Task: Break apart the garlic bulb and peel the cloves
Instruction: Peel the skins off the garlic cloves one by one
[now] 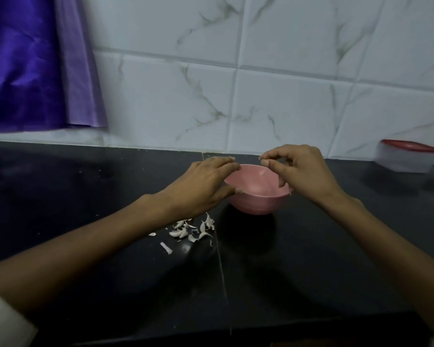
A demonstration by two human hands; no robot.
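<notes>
**Hands at pink bowl; garlic skins on surface**

Left hand point(206, 184) rests on the pink bowl's point(256, 204) near-left rim, fingers straight and released. Right hand point(301, 171) hovers over the bowl, fingers curled, pinching a small pale piece, identity unclear. Garlic skins point(191, 229) lie scattered on the dark surface point(311, 259), just left of the bowl.

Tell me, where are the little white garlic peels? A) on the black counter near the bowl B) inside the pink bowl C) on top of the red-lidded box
A: the garlic peels lie scattered on the black counter, just left of the pink bowl.
</notes>
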